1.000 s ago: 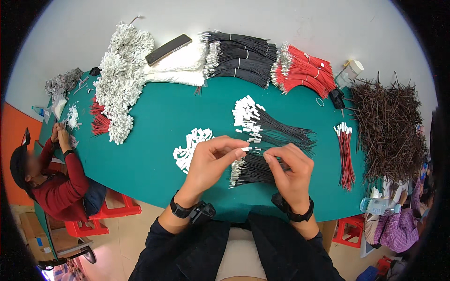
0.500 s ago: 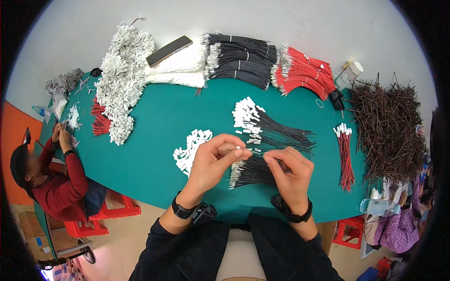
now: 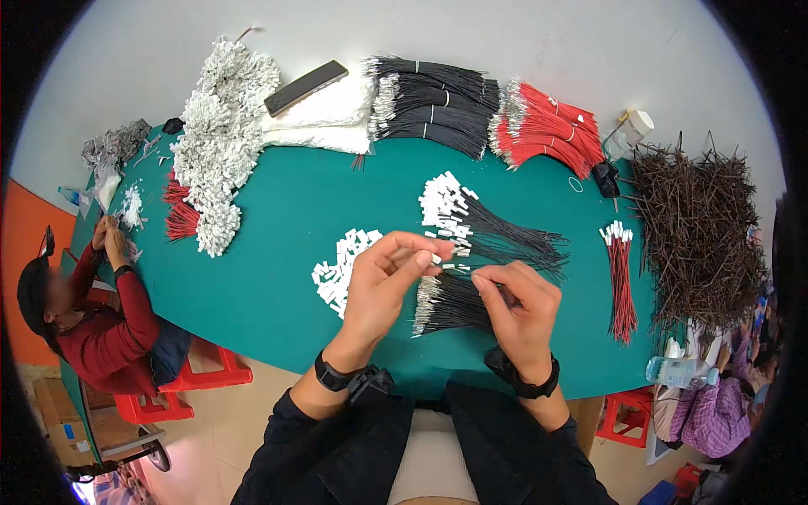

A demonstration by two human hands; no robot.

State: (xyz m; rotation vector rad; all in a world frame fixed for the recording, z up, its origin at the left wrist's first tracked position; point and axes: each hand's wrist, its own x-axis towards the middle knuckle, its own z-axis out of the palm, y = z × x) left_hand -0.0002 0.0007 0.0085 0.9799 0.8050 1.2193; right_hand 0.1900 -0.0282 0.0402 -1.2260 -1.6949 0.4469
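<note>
Above the green table (image 3: 286,252) my left hand (image 3: 379,282) pinches a small white connector housing (image 3: 435,259) between thumb and forefinger. Facing it at the same height, my right hand (image 3: 526,311) is closed in a pinch on what looks like a thin black wire, mostly hidden by the fingers. Left of my left hand lies a loose pile of white connector housings (image 3: 341,263). Beyond my hands spreads a bunch of black wires with white housings (image 3: 505,227) on their left ends. Black wires with bare metal ends (image 3: 450,310) lie partly under my right hand.
Along the back are a white wire heap (image 3: 223,126), white bags (image 3: 324,122), a dark flat box (image 3: 305,87), black wire bundles (image 3: 442,101) and red ones (image 3: 551,126). Red wires (image 3: 621,286) and a brown wire heap (image 3: 699,236) lie right. A co-worker (image 3: 105,328) sits left.
My left hand has turned slightly and drawn a little away from my right fingertips, so its white housing shows more plainly. My right hand has barely moved.
</note>
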